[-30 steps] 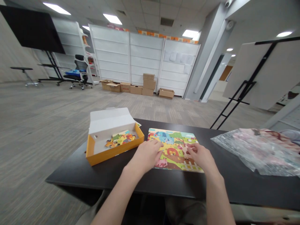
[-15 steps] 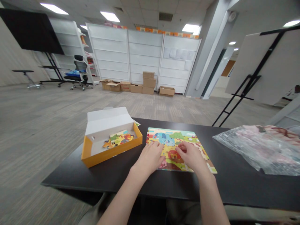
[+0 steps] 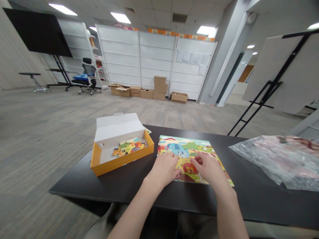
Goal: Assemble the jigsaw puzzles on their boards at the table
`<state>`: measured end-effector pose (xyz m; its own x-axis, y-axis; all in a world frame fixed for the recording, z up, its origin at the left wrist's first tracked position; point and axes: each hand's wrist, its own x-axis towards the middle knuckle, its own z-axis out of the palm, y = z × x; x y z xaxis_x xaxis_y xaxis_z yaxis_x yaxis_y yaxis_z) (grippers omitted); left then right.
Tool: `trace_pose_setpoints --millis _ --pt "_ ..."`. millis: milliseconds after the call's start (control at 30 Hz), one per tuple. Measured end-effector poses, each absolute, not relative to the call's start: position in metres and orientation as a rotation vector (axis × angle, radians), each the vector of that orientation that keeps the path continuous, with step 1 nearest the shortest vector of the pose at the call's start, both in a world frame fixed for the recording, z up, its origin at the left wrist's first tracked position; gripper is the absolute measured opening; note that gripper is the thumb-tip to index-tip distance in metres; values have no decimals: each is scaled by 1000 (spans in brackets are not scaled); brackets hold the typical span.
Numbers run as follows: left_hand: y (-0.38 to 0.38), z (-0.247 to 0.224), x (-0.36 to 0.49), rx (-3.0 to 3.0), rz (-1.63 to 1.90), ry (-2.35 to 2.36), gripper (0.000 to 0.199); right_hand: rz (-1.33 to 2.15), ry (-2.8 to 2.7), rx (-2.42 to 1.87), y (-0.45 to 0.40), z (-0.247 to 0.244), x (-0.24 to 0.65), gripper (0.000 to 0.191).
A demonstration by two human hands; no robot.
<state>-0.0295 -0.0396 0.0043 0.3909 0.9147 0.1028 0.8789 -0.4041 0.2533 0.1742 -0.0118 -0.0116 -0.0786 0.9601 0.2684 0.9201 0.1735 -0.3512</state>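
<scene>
Two hands on the bench (image 3: 249,199), both palm down on the assembled jigsaw puzzle (image 3: 185,151). Left hand (image 3: 164,169) sits on the puzzle's near left part, fingers together and lightly curled, tips just beside the lion picture (image 3: 189,168). Right hand (image 3: 208,168) is on the near right part, fingers bunched and pointing left, tips touching the puzzle at the lion's right. Hands are close together, narrow spread, no piece visible in either.

Puzzle lies flat on the bench, right of centre from my view, slightly skewed, its near edge partly covered by the hands. Blue elephant picture (image 3: 177,150) is clear of both hands.

Orange cardboard box tray (image 3: 122,162) is on the bench just left of the puzzle, near but not touching it. White lid flap (image 3: 119,125) stands open at its far side. Loose puzzle pieces (image 3: 127,147) lie in a heap inside the tray, towards the far right corner. A printed sheet corner (image 3: 148,131) pokes out behind the tray.

Clear plastic bag (image 3: 274,162) with pink print lies at the bench's right end, well apart from the right hand. Stacked cardboard boxes (image 3: 159,88) stand on the carpet beyond.
</scene>
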Motion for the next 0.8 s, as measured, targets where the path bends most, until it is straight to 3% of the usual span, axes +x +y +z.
trace_pose_setpoints --millis 333,667,800 --pt "-39 2 -34 2513 376 1490 26 510 -1862 -1774 -7 -15 173 19" --pt "-41 4 -34 2475 359 1496 39 504 -1855 -1664 -5 -25 176 28" --pt "-40 1 -34 2488 373 1496 36 431 -1921 -1661 -5 -26 177 19"
